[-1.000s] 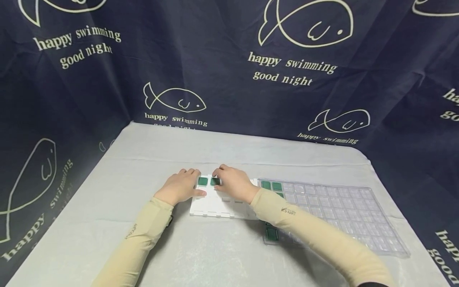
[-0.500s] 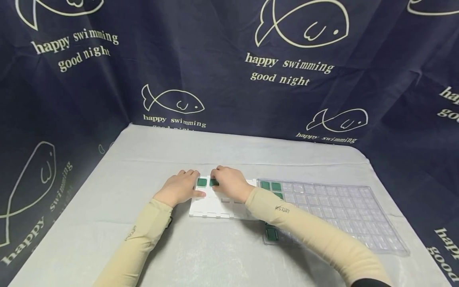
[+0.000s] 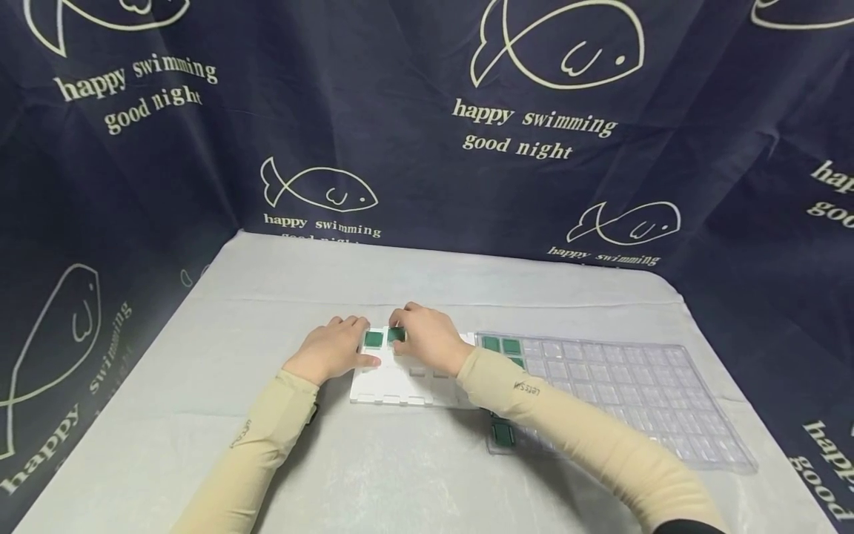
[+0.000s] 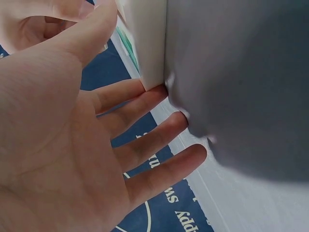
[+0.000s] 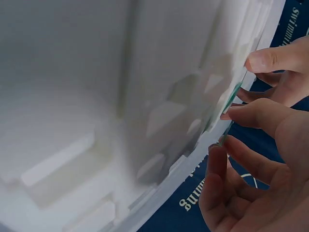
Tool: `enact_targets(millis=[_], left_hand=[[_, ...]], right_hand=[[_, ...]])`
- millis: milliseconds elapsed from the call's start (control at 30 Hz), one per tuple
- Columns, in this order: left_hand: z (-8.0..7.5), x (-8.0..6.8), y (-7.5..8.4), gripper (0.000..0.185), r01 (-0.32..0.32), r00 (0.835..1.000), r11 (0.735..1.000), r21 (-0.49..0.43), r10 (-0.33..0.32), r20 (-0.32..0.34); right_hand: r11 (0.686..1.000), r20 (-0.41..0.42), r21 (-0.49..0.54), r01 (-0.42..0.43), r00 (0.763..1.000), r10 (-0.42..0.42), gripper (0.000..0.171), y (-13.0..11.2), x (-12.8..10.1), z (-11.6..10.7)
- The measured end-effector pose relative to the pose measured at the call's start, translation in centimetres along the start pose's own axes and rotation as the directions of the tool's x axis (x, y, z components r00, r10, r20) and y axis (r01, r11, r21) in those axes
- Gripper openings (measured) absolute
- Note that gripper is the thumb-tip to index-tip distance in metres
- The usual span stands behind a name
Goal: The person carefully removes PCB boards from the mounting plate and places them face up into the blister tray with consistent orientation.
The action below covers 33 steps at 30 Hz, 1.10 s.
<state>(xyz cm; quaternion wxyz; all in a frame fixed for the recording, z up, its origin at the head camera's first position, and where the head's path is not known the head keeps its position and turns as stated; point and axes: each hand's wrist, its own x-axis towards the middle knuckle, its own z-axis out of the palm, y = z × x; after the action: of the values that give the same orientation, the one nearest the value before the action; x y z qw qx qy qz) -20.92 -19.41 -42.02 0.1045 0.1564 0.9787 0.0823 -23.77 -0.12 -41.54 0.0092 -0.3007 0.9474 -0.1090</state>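
Note:
A white slotted tray (image 3: 387, 387) lies on the table with one flat green square piece (image 3: 373, 339) in its far left corner. My left hand (image 3: 331, 347) rests at the tray's left edge, thumb over the top. Its fingers (image 4: 159, 169) extend fairly straight against the side and tabletop in the left wrist view. Just right of the first piece, my right hand (image 3: 430, 339) pinches a second green square piece (image 3: 396, 335) by its edges at the tray's far side. The right wrist view catches that piece edge-on between thumb and fingertips (image 5: 217, 153).
A clear plastic tray (image 3: 614, 371) of many small compartments adjoins the white tray on the right. Green squares (image 3: 511, 346) sit in its left columns, another green square (image 3: 503, 434) at its near left corner. A dark blue printed curtain (image 3: 427, 148) hangs behind the table.
The green piece under my right hand shows more fully now and looks slightly raised or tilted, with the fingers shifted a little. My left hand stays on the tray's edge.

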Motion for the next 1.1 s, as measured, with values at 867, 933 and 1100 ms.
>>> enact_targets(millis=[867,933,1100], left_hand=[[0.3,0.1,-0.2,0.076,-0.01,1.0,1.0,-0.015,0.01,-0.006],[0.3,0.1,-0.2,0.076,-0.011,1.0,1.0,-0.016,0.011,-0.01],[0.2,0.1,-0.2,0.076,-0.012,1.0,1.0,-0.02,0.012,-0.015]], right_hand=[[0.999,0.009,0.002,0.037,0.999,-0.037,0.03,-0.1,-3.4,-1.0],[0.999,0.004,-0.004,0.037,0.999,-0.037,0.03,-0.1,-3.7,-1.0],[1.0,-0.012,-0.003,0.031,0.999,-0.031,0.03,0.2,-4.3,-1.1]])
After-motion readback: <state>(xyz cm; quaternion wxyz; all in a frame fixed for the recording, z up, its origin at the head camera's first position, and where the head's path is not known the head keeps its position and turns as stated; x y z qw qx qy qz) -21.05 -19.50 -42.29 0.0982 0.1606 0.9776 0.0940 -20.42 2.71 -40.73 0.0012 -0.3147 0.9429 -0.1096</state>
